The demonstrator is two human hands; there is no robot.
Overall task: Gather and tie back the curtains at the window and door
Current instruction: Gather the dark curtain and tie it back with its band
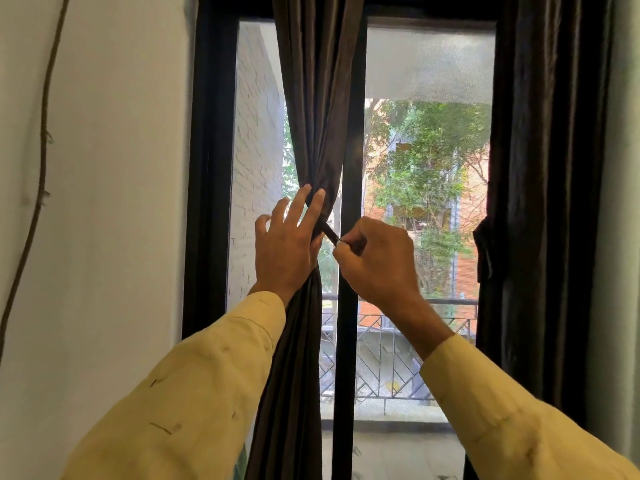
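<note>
A dark brown curtain (317, 98) hangs down the middle of the window, bunched into a narrow waist at hand height. My left hand (289, 245) rests against the gathered waist with straight, spread fingers. A thin dark tie-back strap (330, 233) runs from the waist to the right. My right hand (375, 259) pinches the strap's end between curled fingers and thumb, just in front of the window's centre post. A second dark curtain (547, 168) hangs at the right side, with a tie-back band (485, 251) around it.
The window has a dark frame (207, 168) and a centre post (346, 341). A white wall (110, 237) with a thin hanging cord (41, 161) lies to the left. Outside are a balcony railing (388, 355), trees and a brick building.
</note>
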